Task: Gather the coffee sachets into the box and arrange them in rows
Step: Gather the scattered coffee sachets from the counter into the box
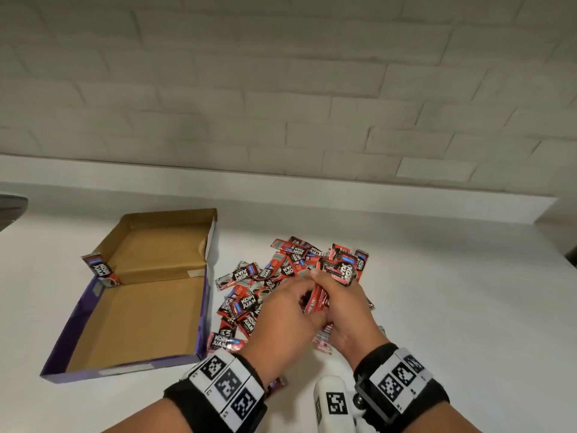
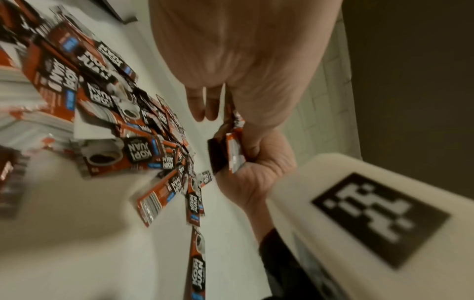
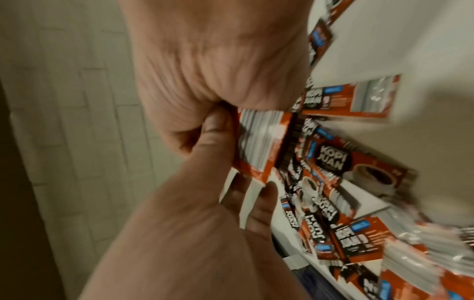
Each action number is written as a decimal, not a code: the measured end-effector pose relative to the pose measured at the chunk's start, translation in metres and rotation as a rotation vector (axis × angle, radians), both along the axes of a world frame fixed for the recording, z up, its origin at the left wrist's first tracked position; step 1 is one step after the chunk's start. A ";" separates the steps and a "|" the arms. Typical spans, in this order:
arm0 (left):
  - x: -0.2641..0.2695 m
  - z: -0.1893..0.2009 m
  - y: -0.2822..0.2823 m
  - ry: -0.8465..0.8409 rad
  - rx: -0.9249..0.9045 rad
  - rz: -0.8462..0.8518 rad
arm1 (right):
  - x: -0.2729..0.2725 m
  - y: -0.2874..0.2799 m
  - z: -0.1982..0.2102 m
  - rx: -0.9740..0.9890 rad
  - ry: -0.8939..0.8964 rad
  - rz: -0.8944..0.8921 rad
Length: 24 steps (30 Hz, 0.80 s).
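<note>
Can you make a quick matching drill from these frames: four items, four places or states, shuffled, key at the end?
Items
1. box
2. single sachet
3. loose sachet pile
4. sachet stack

Places or states
A. scattered on the counter, right of the box
B. gripped between left hand and right hand
C. open, brown inside, purple outside
D. leaning at the box's left wall

Pairs: 1-C, 2-D, 3-A, 4-B
</note>
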<state>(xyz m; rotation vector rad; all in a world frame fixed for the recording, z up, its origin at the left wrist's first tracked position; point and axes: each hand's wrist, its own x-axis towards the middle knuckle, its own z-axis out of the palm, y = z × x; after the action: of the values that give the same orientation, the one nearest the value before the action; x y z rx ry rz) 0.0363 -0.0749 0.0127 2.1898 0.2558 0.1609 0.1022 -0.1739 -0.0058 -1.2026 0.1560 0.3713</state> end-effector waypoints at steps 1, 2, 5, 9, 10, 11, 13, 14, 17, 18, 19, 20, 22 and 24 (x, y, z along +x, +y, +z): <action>-0.001 0.000 0.008 -0.036 -0.022 0.008 | 0.002 0.007 0.004 -0.013 -0.018 -0.022; -0.002 0.001 0.017 -0.062 -0.071 0.017 | 0.003 0.015 0.009 -0.016 -0.032 -0.042; -0.003 -0.001 0.044 -0.022 -0.320 0.049 | 0.009 0.038 0.023 -0.011 -0.068 -0.116; -0.003 -0.002 0.068 0.223 -1.184 0.088 | 0.010 0.070 0.032 -0.103 -0.255 -0.228; -0.002 -0.001 0.073 0.296 -1.392 0.083 | 0.007 0.078 0.032 -0.162 -0.317 -0.220; -0.002 0.002 0.077 0.342 -1.552 0.078 | 0.002 0.087 0.030 -0.203 -0.366 -0.203; -0.003 0.007 0.086 0.341 -1.728 0.099 | -0.011 0.103 0.027 -0.242 -0.416 -0.158; -0.003 0.008 0.091 0.313 -1.760 0.138 | -0.017 0.111 0.025 -0.253 -0.424 -0.130; -0.004 0.010 0.105 0.196 -1.778 0.266 | -0.028 0.124 0.020 -0.230 -0.403 -0.061; -0.005 0.010 0.110 0.173 -1.771 0.296 | -0.030 0.127 0.017 -0.223 -0.388 -0.047; -0.006 0.010 0.115 0.163 -1.760 0.307 | -0.032 0.130 0.016 -0.225 -0.373 -0.033; -0.006 0.010 0.118 0.157 -1.737 0.316 | -0.035 0.133 0.015 -0.228 -0.361 -0.019; -0.007 0.010 0.123 0.138 -1.687 0.347 | -0.038 0.140 0.013 -0.226 -0.353 -0.006; -0.008 0.008 0.127 0.132 -1.654 0.367 | -0.039 0.146 0.011 -0.206 -0.380 -0.007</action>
<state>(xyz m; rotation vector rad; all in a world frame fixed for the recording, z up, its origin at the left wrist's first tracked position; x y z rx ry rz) 0.0286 0.0523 0.0206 0.4986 0.5852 -0.0236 0.0631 -0.0281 0.0050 -1.4538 -0.1331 0.1164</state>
